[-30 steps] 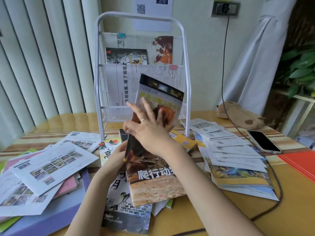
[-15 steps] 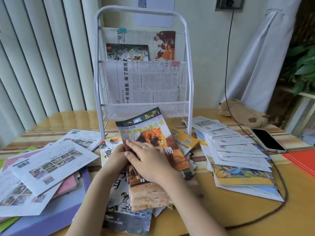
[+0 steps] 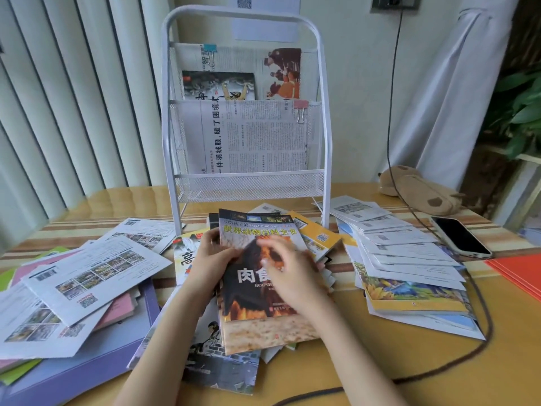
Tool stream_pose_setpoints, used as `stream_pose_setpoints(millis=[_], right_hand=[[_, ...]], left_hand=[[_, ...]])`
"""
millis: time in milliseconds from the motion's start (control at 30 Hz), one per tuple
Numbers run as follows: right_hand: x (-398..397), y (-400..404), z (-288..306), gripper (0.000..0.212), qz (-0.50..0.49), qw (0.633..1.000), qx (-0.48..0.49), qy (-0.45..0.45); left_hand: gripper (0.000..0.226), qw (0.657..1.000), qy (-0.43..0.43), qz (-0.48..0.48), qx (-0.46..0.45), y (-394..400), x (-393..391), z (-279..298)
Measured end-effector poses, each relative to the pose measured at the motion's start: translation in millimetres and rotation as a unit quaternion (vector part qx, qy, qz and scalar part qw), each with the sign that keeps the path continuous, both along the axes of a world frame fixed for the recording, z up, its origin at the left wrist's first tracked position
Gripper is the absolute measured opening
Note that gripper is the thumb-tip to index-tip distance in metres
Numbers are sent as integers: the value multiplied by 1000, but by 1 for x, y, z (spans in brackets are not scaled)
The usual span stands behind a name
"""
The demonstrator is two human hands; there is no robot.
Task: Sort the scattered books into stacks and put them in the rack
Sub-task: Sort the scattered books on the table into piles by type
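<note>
Two animal books (image 3: 257, 276) lie stacked on the desk (image 3: 380, 361), just in front of the rack (image 3: 246, 183), amid loose papers and booklets. Step in hand, by judgement: squaring up one stack. The left hand (image 3: 212, 254) grips the stack's left edge, fingers curled round it. The right hand (image 3: 288, 275) rests on the top cover, fingers relaxed and blurred. Next move calls for aligning the edges, then lifting the stack toward the rack's empty lowest pocket.

Home rm, blinds (image 3: 73, 98), plush toy (image 3: 421, 190), houseplant (image 3: 524, 106)
</note>
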State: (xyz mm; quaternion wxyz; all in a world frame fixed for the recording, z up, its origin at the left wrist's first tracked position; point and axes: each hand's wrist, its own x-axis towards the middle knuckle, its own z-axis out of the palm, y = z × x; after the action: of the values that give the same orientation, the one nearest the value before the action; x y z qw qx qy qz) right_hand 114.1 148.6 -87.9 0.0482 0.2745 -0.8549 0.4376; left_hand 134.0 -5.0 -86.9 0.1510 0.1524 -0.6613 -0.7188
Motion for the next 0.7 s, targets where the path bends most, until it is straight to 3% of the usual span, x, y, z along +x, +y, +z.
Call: stream_pose_setpoints(millis=[100,167,267,333,400,500,600,700], right_hand=[[-14,13,-6,42,-113,993,-10,-16],[-24,15,-10,46,-119,990,57,-42],[-30,8,-16,42,-113,976,186,17],[-29,4,-19,40,-109,972,202,46],[-31,5,-19,39,-93,984,142,53],[-32,9,-14,46,-86,995,-55,1],[-32,16,-2,54,-80,957,-251,-124],[-36,25,-2,70,-102,933,-285,-193]], left_hand=[[74,999,19,-6,33,-2,0,0],[82,999,26,-3,33,-2,2,-2],[95,999,20,-1,-25,-1,-1,-7],[105,999,21,-2,-41,-3,-1,-9],[105,999,30,-1,-15,-6,-1,-7],[115,1000,25,17,-6,-12,-2,-8],[119,999,28,36,23,-16,-3,-6],[103,996,34,29,74,-14,-3,-4]])
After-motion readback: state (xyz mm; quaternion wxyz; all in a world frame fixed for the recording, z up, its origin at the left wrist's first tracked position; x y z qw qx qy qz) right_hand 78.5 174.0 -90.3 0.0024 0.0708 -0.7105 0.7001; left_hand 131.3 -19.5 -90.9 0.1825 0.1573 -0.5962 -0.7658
